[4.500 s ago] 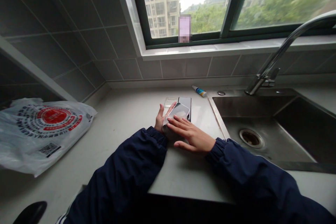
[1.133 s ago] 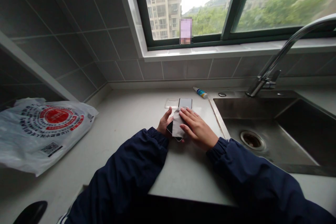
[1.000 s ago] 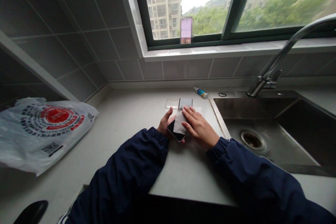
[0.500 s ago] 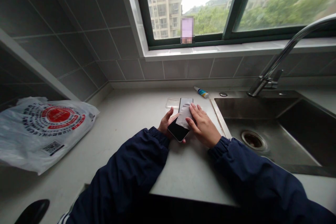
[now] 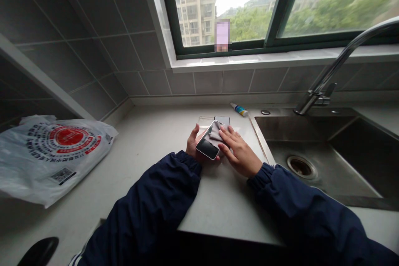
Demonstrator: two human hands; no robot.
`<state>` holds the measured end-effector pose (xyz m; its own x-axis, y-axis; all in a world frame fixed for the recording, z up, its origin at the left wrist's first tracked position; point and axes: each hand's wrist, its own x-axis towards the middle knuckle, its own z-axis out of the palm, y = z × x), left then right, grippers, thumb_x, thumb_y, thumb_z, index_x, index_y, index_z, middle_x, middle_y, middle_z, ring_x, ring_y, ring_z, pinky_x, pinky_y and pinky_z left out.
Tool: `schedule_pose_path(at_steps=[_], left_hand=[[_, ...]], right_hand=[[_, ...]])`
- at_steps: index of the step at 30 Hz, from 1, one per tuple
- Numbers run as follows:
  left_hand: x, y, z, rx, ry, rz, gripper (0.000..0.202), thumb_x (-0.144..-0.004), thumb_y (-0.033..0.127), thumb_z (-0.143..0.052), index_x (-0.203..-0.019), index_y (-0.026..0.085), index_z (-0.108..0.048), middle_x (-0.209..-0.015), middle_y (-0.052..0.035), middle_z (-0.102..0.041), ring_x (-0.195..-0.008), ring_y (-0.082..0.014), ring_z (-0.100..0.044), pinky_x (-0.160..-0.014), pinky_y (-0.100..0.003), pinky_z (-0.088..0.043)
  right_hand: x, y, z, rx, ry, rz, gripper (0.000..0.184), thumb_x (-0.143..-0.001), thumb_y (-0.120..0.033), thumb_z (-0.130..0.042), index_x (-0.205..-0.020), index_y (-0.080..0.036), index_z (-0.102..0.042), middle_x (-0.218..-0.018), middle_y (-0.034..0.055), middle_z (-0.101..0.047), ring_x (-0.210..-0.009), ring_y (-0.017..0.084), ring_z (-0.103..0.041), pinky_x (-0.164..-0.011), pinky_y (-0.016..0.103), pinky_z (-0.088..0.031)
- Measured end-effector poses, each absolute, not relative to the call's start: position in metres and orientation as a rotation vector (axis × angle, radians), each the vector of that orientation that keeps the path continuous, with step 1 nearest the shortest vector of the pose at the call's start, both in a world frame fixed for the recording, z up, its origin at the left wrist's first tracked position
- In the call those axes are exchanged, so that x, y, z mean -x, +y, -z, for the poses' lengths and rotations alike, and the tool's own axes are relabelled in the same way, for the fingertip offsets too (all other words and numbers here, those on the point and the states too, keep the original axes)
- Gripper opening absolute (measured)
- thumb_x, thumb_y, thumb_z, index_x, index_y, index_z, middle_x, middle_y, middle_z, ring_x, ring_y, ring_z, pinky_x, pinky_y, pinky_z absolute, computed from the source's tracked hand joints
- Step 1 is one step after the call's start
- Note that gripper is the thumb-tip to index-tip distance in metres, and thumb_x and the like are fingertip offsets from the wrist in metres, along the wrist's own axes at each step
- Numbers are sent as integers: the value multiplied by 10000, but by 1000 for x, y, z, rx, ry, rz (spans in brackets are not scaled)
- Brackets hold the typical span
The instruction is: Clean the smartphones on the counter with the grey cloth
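Observation:
My left hand (image 5: pixel 193 143) is closed around a smartphone (image 5: pixel 207 147) from its left side and below. The phone is tilted, its dark glossy face turned up. On its upper part lies a bunched grey cloth (image 5: pixel 215 132), pressed by the fingers of my right hand (image 5: pixel 238 151), which partly hide it. Just behind the phone, a flat dark-edged item (image 5: pixel 222 119) rests on the counter, mostly covered by the phone and my hand. Beside it is a clear phone case (image 5: pixel 204 119), also partly hidden.
A small white-and-blue tube (image 5: pixel 239 109) lies near the back wall. On the right is a steel sink (image 5: pixel 324 153) with a curved faucet (image 5: pixel 327 66). A printed white plastic bag (image 5: pixel 56 149) sits on the left of the counter (image 5: pixel 149 141), and a black rounded object (image 5: pixel 39 251) at the lower left.
The phone has tilted and shifted slightly up and left in my left hand. Under my right fingers the cloth has gone from spread flat to bunched. The flat dark-edged item behind now shows separately.

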<state>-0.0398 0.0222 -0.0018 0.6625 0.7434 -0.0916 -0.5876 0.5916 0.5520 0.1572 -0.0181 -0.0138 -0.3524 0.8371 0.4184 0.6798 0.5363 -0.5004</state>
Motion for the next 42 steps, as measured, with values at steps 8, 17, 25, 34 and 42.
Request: schedule_pose_path(at_steps=[8,17,25,34,42], left_hand=[[33,21,1,-469,364,-1007,893,-940,724,-427,-1470,9,-499,-1242,-272,-701,-1198,-407,-682,-1120,-564,-468],[37,25,-2,-447,423,-974,905,-950,729,-358,-1493,18,-491,-1228,-266,-719,-1163,-404,-701,-1083,-550,-487],[36,25,-1,-435,486,-939,879,-987,722,-289,-1496,39,-508,-1167,-242,-743,-1060,-365,-742,-1021,-515,-538],[32,23,3,-478,428,-944,950,-940,821,-375,-1534,85,-471,-1140,-205,-760,-1073,-349,-748,-1052,-509,-531],[26,19,7,-440,408,-940,881,-927,797,-471,-1507,136,-508,-1220,-190,-742,-1184,-365,-711,-1112,-530,-491]], right_hand=[[-151,-27,7,863,-2209,-366,489,-1087,-418,-498,-1523,-214,-580,-1580,116,-539,-1550,352,-382,-1247,654,-363],[-145,-37,-1,598,-2371,-433,488,-1070,-350,-553,-1529,-186,-569,-1583,129,-541,-1568,337,-353,-1266,608,-355],[-142,-39,0,671,-2504,-451,640,-1077,-446,-525,-1635,-160,-396,-1678,158,-392,-1600,357,-262,-1272,628,-310],[-141,-34,8,743,-2494,-367,727,-1085,-457,-500,-1699,-197,-210,-1716,169,-305,-1616,343,-199,-1277,607,-307],[-141,-32,14,826,-2459,-240,683,-1076,-438,-517,-1678,-200,-299,-1732,157,-267,-1622,350,-176,-1279,603,-301]])
